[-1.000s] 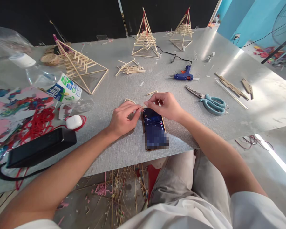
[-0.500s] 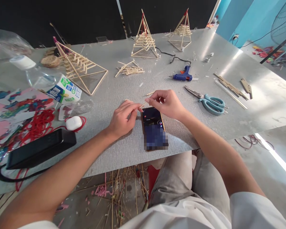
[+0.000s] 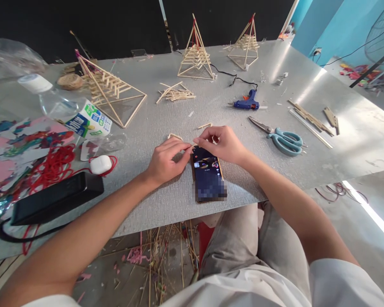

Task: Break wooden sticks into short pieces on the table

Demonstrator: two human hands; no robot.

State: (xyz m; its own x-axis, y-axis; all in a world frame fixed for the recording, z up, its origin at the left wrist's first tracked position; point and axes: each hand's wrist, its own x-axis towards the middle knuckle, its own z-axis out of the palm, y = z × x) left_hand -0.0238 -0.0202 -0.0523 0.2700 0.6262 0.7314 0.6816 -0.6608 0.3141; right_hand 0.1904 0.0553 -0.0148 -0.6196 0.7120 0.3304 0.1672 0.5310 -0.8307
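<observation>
My left hand (image 3: 170,158) is closed in a pinch, thumb against forefinger, just left of a phone (image 3: 208,179) lying on the table. My right hand (image 3: 225,145) pinches too, its fingertips close to the left ones above the phone's far end. Between the two sets of fingertips shows a bit of a short wooden stick (image 3: 193,146), mostly covered by the fingers. Another short stick (image 3: 205,125) lies beyond my right hand, and some pale stick pieces (image 3: 175,136) lie just behind my left hand. The phone's screen is lit.
Stick pyramids (image 3: 195,57) stand at the back. A pile of short sticks (image 3: 176,92), a blue glue gun (image 3: 247,101) and scissors (image 3: 281,138) lie ahead. Leftward are a plastic bottle (image 3: 67,106), red cord (image 3: 56,160), a white case (image 3: 100,164) and a black box (image 3: 57,198).
My fingertips have drawn closer together over the stick, which is now more covered. The right hand has come slightly lower. The picture on the phone screen has changed.
</observation>
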